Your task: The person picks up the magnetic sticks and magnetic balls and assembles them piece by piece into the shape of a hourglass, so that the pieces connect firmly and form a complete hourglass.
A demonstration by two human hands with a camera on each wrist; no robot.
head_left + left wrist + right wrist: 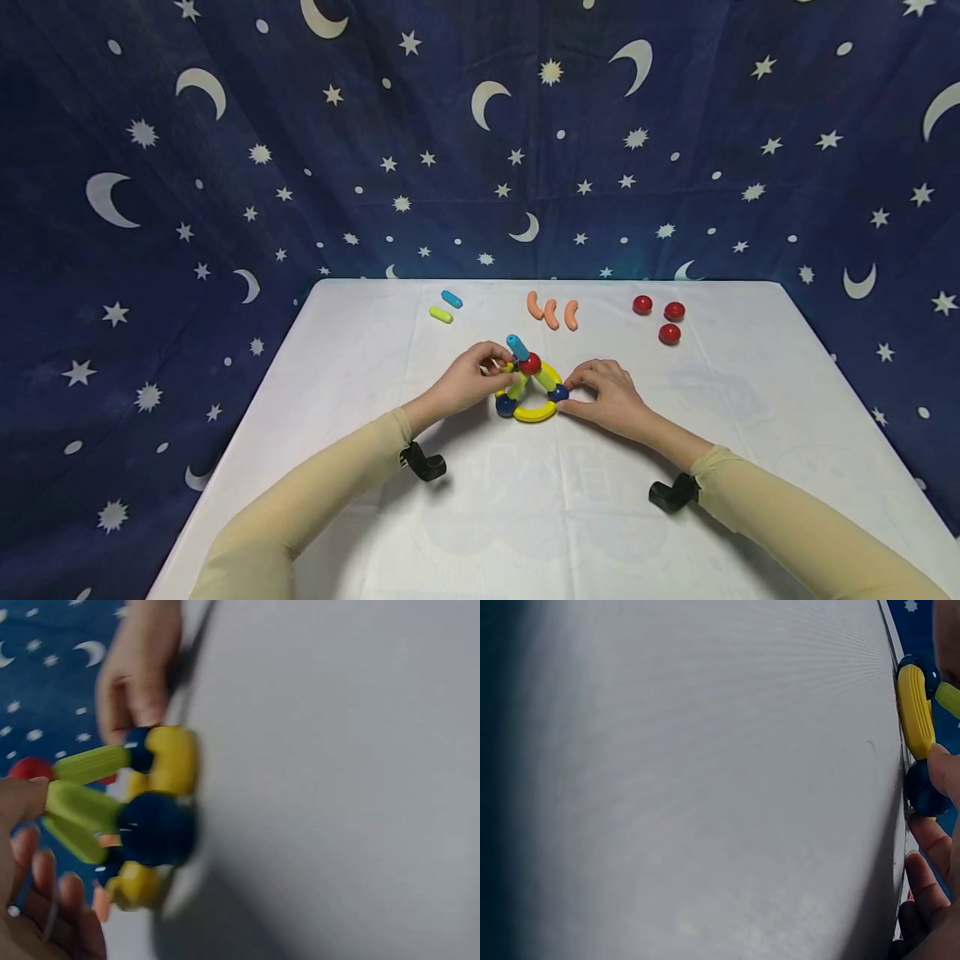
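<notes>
A ball-and-rod toy structure stands between both hands in the head view. Its base is a ring of curved yellow rods (535, 414) joined by dark blue balls (506, 406). Green rods (91, 763) rise from the base to a red ball (529, 363), from which a light blue rod (517, 347) sticks up at a tilt. With thumb and fingers, my left hand (477, 377) pinches the upper end of a green rod just under the red ball. My right hand (610, 400) holds the dark blue ball (924, 789) at the ring's right side between thumb and fingers.
Farther back on the white table (465, 525) lie a loose blue rod (452, 298) and a green rod (441, 314). Three curved orange rods (551, 314) lie behind the structure, and three red balls (670, 334) at the back right. A starry curtain (450, 167) hangs behind.
</notes>
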